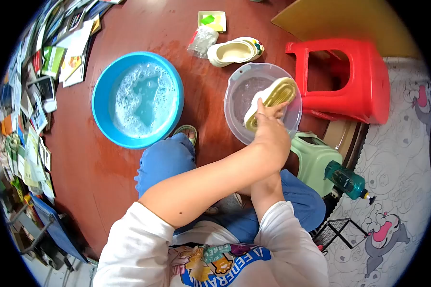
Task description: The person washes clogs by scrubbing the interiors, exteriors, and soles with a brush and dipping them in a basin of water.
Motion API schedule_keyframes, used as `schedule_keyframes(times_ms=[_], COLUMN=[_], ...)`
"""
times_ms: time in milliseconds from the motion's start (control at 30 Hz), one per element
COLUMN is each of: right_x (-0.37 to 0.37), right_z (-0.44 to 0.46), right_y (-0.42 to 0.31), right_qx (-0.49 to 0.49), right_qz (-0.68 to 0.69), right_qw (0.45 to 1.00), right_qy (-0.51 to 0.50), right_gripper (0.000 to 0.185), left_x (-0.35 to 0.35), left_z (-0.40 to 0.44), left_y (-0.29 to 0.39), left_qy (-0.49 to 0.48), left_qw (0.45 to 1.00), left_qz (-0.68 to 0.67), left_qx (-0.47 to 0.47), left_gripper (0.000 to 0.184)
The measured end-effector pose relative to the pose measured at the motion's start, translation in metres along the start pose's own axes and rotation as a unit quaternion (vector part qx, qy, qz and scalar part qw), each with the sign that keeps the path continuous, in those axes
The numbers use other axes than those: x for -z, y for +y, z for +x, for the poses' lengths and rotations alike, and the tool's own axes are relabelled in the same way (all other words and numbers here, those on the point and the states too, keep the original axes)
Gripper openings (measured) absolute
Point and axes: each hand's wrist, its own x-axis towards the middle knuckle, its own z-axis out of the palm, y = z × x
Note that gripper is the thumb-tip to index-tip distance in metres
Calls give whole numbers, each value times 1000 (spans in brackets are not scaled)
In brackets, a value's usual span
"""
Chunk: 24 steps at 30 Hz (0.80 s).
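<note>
Floor [201, 107] separates basin [178, 98] from tub [234, 105]; left hand [271, 122] holds shoe [277, 95] over tub; right hand hidden, grip unclear.

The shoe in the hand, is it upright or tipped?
Tipped: the shoe in the left hand shows its yellowish sole to the camera.

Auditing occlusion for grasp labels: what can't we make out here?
All in the head view:
Right hand: hidden behind the left forearm.
Opening of the held shoe: turned away, underside facing camera.
Bottom of the blue basin: largely covered by suds.
Lettering on the green bottle: too small.
</note>
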Motion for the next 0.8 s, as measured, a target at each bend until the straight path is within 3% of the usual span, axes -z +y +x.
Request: schedule_keyframes(times_ms=[300,400,600,733,800], right_x=[41,40,12,-19,-38], right_z=[-1,3,5,0,-3], right_y=[-35,-41,-45,-44,-40], right_qx=[66,73,59,36,22], right_qz=[24,13,-51,-103,-131], right_qw=[998,997,997,994,991], right_qy=[0,-1,-6,-11,-8], right_gripper=[120,119,118,118,118], left_x=[-20,-5,2,5,0], left_z=[9,-7,-12,-16,-15], left_y=[17,18,25,23,27], left_qy=[155,47,4,0,78], left_qw=[985,998,1000,999,996], left_qz=[-64,-19,2,-26,31], left_qx=[33,36,-24,-45,-18], left_gripper=[48,49,55,58,40])
